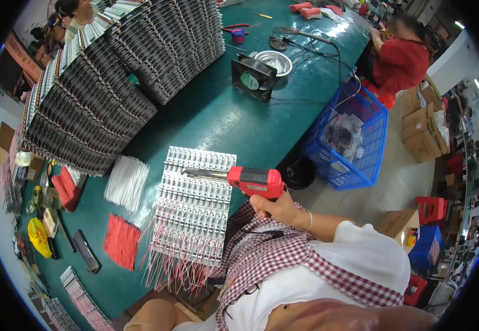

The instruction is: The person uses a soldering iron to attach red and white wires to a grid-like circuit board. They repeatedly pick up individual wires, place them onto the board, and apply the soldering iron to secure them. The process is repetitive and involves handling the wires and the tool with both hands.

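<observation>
My right hand [275, 207] is closed round the grip of a red and black soldering gun [256, 181]. Its long metal tip points left and lies over the upper rows of a panel of small white parts [195, 193]. Red and white wires [181, 256] hang from the panel's lower rows past the table edge. Left of the panel lie a bundle of white wires [127, 183] and a bundle of red wires [121, 241]. My left hand is out of view.
Tall stacks of similar panels [85, 110] stand at the back left. A black fan [253, 79], a metal bowl [275, 62] and a soldering iron [311, 36] lie farther back. A blue crate [355, 149] stands right. A person in red [399, 60] sits at the far right.
</observation>
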